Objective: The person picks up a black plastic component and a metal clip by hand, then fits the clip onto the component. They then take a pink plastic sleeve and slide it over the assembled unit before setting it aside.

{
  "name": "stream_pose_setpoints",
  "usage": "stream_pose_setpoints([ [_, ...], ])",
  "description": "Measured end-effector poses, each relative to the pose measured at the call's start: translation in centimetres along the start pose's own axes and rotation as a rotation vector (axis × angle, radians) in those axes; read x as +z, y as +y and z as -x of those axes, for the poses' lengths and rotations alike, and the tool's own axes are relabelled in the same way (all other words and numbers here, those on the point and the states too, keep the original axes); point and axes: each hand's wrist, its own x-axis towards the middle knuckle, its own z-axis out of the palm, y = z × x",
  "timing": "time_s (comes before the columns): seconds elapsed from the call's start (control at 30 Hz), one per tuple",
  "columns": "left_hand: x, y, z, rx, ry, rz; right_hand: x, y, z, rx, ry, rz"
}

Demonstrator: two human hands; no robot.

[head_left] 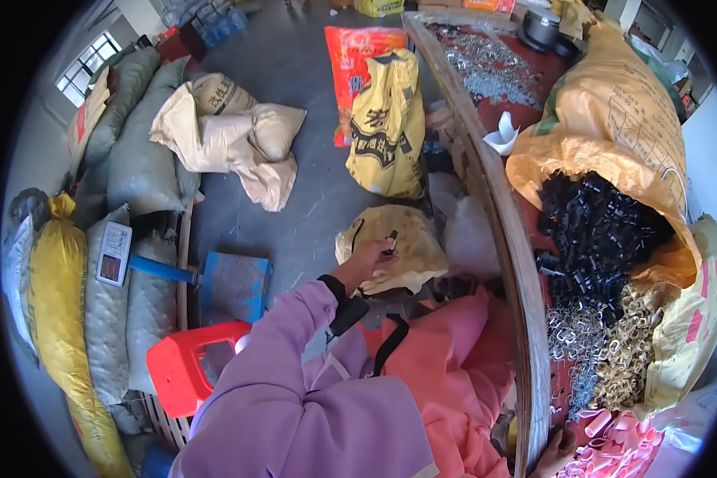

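My left hand (362,264) reaches out over an open tan sack (410,225) on the floor. Its fingers are closed on a small black piece (392,239), too small for its exact kind to show. My right hand (556,456) is low at the right, by the table's wooden edge (526,350) and next to a heap of pink plastic pieces (613,446); its fingers are mostly hidden. Beyond that heap lie silver metal clips (573,350), brass-coloured rings (625,342) and black plastic parts (601,223) spilling out of an orange woven sack (625,111).
A yellow sack (386,119) and a red bag (346,48) stand ahead on the floor. To the left are a blue platform scale (235,285), a red plastic stool (175,370), a crumpled beige sack (223,131) and several stacked grey sacks (143,151). Small metal parts (486,64) cover the table's far end.
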Motion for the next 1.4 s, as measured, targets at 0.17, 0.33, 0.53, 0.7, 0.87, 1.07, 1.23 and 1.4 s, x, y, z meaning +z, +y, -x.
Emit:
stream_pose_setpoints([
  [0.17,-3.0,-4.0,-0.8,-0.115,0.209,-0.114,0.4,0.8,-0.4,0.007,-0.030,0.013],
  [0.33,-3.9,-5.3,-1.7,-0.147,0.286,-0.245,1.1,4.6,-0.4,-0.061,0.044,0.025],
  [0.53,0.8,-2.3,2.3,-0.028,0.196,-0.108,1.1,3.8,-0.6,-0.017,0.012,-0.027],
  [0.7,5.2,-2.4,4.3,0.004,-0.071,-0.134,0.8,4.0,-0.1,-0.019,0.034,-0.022],
  [0.87,3.8,-2.4,4.0,-0.003,-0.047,-0.115,0.9,4.1,0.0,-0.014,0.032,-0.007],
  [1.07,-3.0,-0.5,1.7,0.150,0.115,0.211,1.0,4.7,-0.6,-0.014,0.010,-0.134],
  [1.23,-3.4,-0.7,1.2,0.090,0.189,0.221,1.3,4.6,-0.8,0.026,-0.006,-0.157],
  [1.4,0.8,-2.1,1.1,-0.008,0.150,0.132,0.8,4.6,-0.4,-0.056,0.046,-0.065],
])
